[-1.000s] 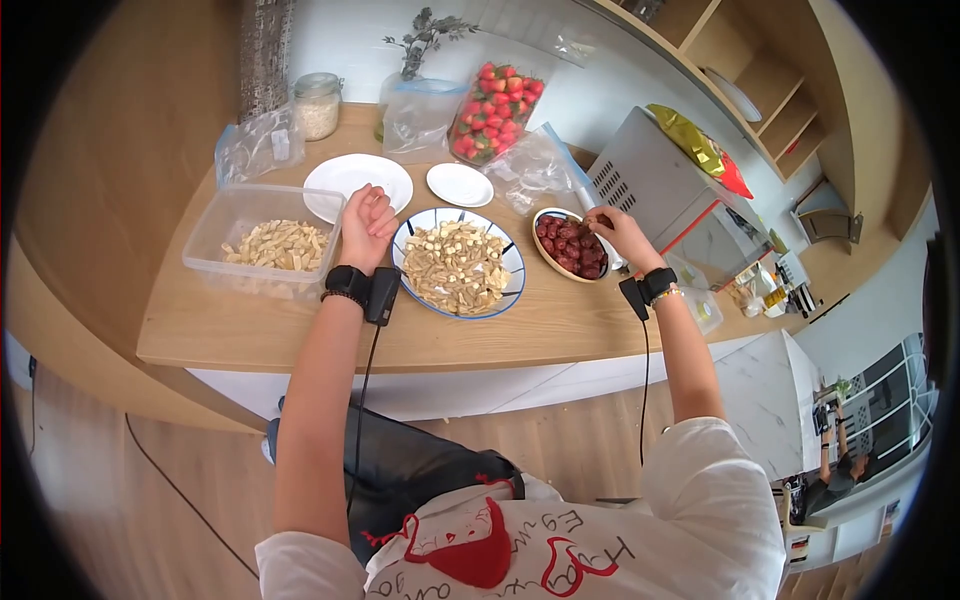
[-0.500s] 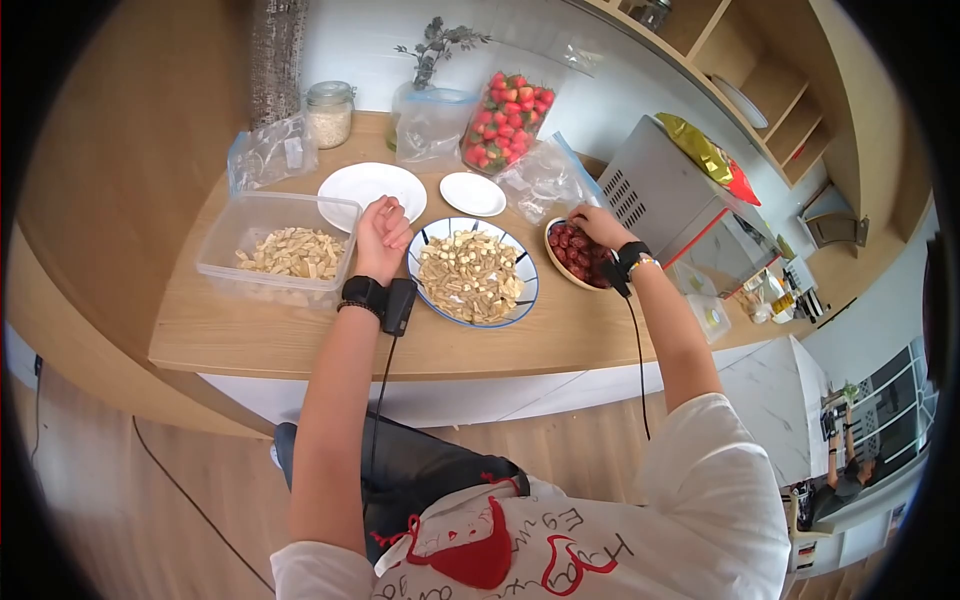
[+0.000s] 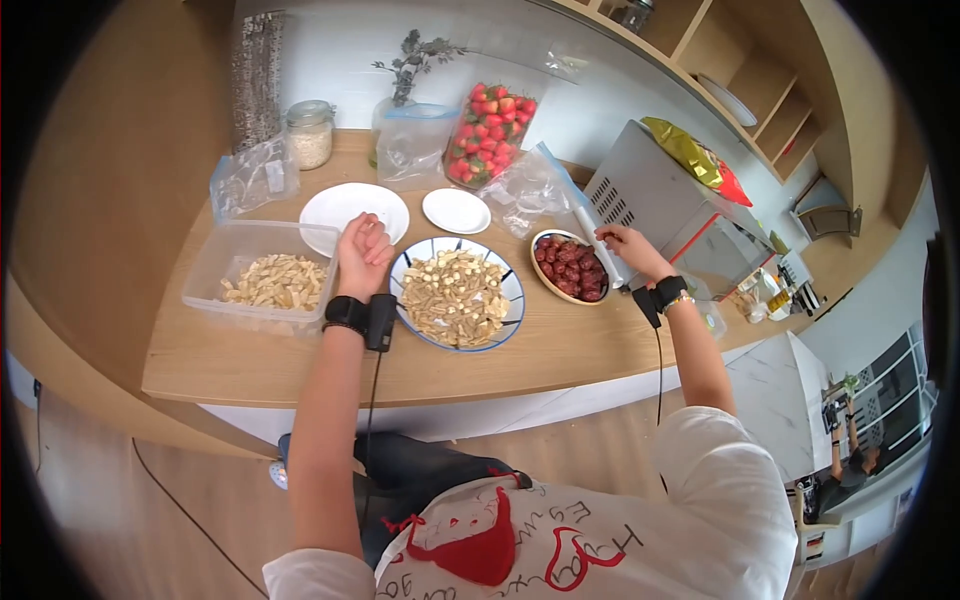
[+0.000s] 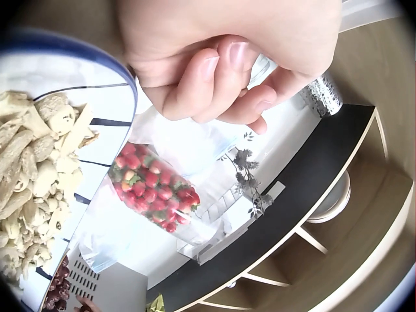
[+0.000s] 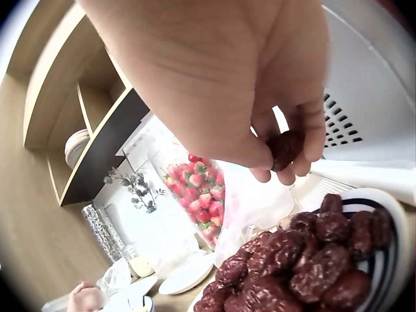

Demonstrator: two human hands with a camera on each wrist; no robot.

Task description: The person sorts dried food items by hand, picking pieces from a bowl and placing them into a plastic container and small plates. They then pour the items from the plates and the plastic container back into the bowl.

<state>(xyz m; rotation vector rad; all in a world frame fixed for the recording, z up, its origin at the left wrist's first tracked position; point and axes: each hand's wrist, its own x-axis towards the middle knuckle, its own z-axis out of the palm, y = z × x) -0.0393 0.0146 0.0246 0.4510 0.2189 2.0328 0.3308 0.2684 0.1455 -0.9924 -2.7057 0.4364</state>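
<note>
My right hand [image 3: 636, 252] pinches a dried red date [image 5: 286, 149] between thumb and fingers, just above the right rim of a small bowl [image 3: 541, 283]. Wrinkled red dates [image 5: 266, 260] fill that bowl. My left hand [image 3: 364, 256] hangs with loosely curled fingers and nothing in them, as the left wrist view also shows. It is between a clear plastic tub [image 3: 205, 297] of pale dried slices [image 3: 277, 282] and a wide blue-rimmed plate [image 3: 512, 290]. Heaped on this plate are pale dried root slices [image 3: 455, 295] with small cream pieces.
Behind stand a large white plate [image 3: 335, 205], a small white plate [image 3: 456, 211], a container of strawberries [image 3: 490, 135], a lidded glass jar [image 3: 310, 135] and several plastic bags [image 3: 415, 145]. A grey appliance [image 3: 650, 190] bounds the right side. Open shelves [image 3: 745, 70] hang above.
My right hand reached over the bowl of dates half a second ago, and has since drawn back to its right edge with a date. The left hand keeps its place and pose.
</note>
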